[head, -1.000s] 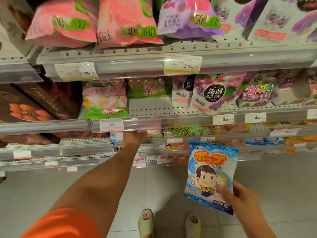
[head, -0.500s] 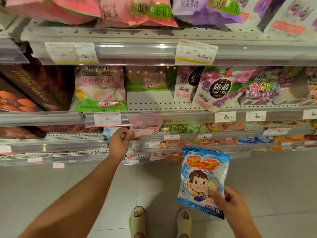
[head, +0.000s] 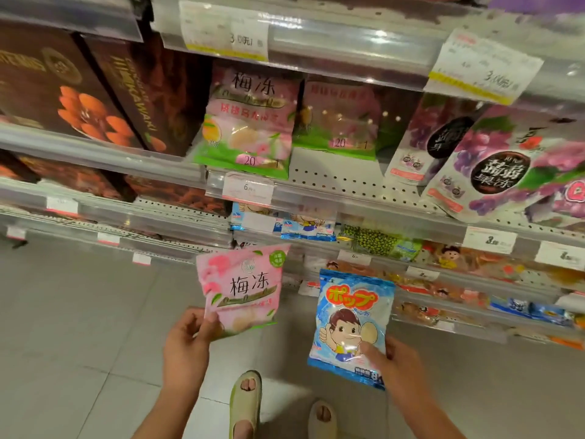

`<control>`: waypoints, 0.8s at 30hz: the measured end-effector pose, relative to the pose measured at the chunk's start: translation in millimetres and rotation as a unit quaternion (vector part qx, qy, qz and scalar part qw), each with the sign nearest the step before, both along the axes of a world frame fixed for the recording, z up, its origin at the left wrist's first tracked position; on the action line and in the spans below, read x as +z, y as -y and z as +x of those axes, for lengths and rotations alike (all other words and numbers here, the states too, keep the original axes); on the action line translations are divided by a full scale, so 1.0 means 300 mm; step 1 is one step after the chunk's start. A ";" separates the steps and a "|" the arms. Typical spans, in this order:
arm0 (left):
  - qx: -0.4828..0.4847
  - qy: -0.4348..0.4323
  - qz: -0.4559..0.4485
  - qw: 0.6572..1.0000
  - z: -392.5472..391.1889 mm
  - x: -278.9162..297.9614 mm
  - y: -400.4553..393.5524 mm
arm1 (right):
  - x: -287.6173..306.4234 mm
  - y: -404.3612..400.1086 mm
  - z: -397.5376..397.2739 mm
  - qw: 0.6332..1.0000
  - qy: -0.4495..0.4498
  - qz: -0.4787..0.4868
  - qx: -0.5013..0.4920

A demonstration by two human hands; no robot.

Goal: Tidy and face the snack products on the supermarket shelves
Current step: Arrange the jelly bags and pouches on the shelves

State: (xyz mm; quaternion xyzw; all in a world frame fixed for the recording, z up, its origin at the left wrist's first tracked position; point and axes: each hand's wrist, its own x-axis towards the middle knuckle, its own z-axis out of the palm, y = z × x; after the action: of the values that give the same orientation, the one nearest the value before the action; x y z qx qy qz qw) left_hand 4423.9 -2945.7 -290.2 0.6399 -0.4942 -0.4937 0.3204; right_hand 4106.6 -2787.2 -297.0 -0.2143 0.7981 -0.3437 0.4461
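Head view: pink bag (head: 242, 294) in my left hand (head: 186, 340), pinched at its lower left corner, thumb on the front, held upright in front of the lower shelves. Blue bag (head: 353, 324) in my right hand (head: 400, 365), fingers (head: 368, 348) curled onto its lower right front, also upright, label facing me. Both off the shelf, over the floor (head: 79, 312). Both look light, soft, crinkly film, probably slippery; a corner pinch lets them droop, so I'd hold by the sealed edge or flat across the back. Contents likely squashable, so no squeezing. Matching pink bags (head: 248, 122) stand on the shelf (head: 348, 198) above, matching blue ones (head: 308, 229) one shelf lower, half hidden behind the price rail. Right-side packs are cut off and blurred; price tags unreadable. My fingers behind each bag are hidden.
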 end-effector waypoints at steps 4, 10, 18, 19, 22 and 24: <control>0.079 -0.021 0.007 0.997 0.024 -0.054 -0.073 | -0.062 0.134 -0.065 0.997 -0.035 -0.071 0.015; 0.125 -0.058 0.003 0.990 -0.005 -0.100 -0.047 | -0.048 0.427 -0.120 0.978 -0.118 -0.172 0.015; 0.069 -0.030 -0.027 0.997 0.032 -0.164 0.008 | -0.028 0.847 -0.079 0.964 -0.175 -0.193 -0.041; 0.072 -0.027 -0.025 0.997 0.040 -0.177 0.008 | -0.042 0.866 -0.072 0.963 -0.193 -0.184 -0.051; 0.079 -0.039 -0.013 0.996 0.062 -0.217 0.014 | -0.102 0.893 -0.064 0.947 -0.306 -0.095 0.007; 0.076 -0.043 -0.011 0.996 0.071 -0.234 0.023 | -0.124 0.894 -0.073 0.929 -0.365 -0.038 0.055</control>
State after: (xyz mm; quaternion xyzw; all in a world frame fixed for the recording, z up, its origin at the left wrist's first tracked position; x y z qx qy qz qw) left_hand 4445.2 -2952.6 -360.3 0.6504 -0.4352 -0.4892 0.3849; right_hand 4084.7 -3055.4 -334.3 -0.3855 0.8791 -0.2464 0.1340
